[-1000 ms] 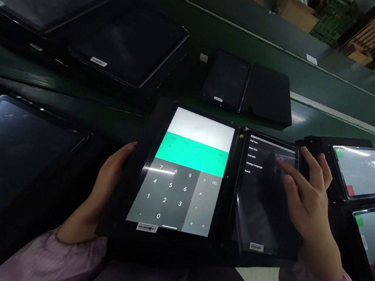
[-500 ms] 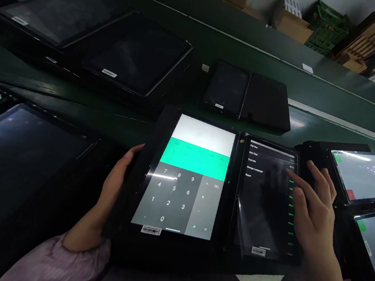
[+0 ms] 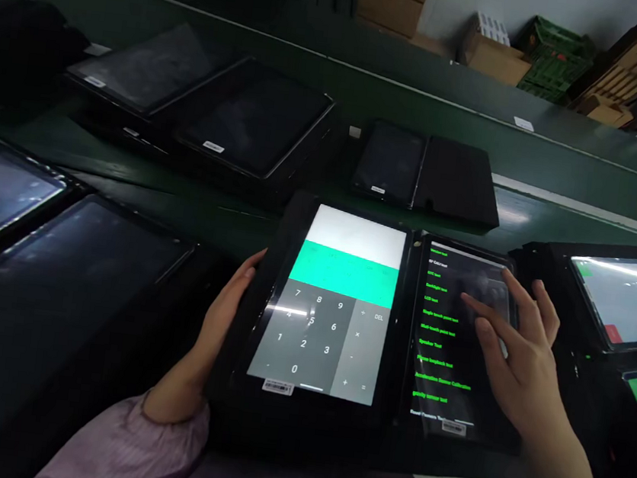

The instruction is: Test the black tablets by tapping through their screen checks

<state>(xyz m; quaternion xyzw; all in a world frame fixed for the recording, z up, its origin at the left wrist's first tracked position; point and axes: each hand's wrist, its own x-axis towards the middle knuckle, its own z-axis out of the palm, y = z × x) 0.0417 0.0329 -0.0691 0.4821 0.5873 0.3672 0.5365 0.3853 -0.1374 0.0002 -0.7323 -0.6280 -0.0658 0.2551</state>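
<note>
Two lit tablets lie side by side in a black holder in front of me. The left tablet (image 3: 320, 324) shows a calculator with a green band. On the right tablet (image 3: 438, 345) there is a dark screen with a list of mostly green test names. My left hand (image 3: 215, 335) grips the left edge of the black holder (image 3: 243, 338), its fingers partly hidden behind it. Over the right tablet is my right hand (image 3: 525, 339), fingers apart, the index fingertip at or just above the screen; contact cannot be made out. It holds nothing.
Large dark tablets (image 3: 257, 117) lie at the upper left, and another dark tablet (image 3: 91, 259) is at the left. A small tablet with a black cover (image 3: 460, 178) lies behind the holder. Lit tablets (image 3: 622, 300) stand at the right. Cartons and a green crate (image 3: 555, 55) are beyond the bench.
The right tablet's screen has changed from a short menu to a list of green test names. My right index finger has moved left over it. The view has shifted slightly.
</note>
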